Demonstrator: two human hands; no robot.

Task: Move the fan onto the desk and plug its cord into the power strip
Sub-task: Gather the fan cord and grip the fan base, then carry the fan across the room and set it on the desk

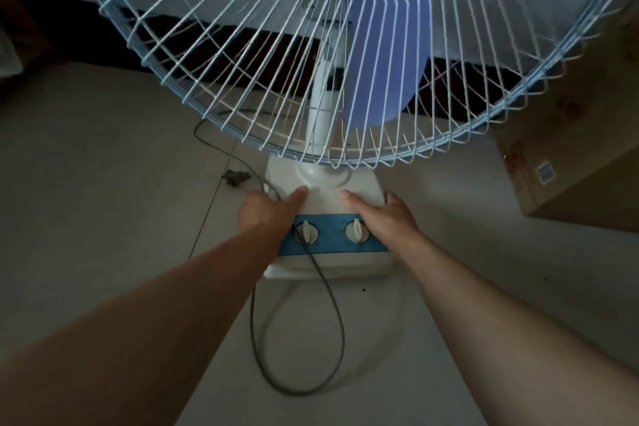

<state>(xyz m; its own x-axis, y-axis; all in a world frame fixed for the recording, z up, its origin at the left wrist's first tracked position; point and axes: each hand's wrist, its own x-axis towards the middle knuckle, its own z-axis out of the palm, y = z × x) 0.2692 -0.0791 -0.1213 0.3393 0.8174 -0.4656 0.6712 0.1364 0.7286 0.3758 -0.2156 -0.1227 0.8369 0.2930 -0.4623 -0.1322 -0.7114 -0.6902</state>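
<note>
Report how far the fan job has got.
Done: nothing that shows; no desk or power strip is in view. In hand: the left hand and right hand hold the two sides of the fan base, thumbs on top, by the blue dial panel. Left: carry it to the desk and plug in the cord, which hangs in a loose loop below, plug free.

Floor (pixel 86 183): pale tiles, dimly lit. Lying on it: white fan base (pixel 328 266) with blue control strip; dark cord (pixel 332 339) looped in front; dark plug (pixel 237 177) left of base; cardboard box (pixel 570 162) at right.
</note>
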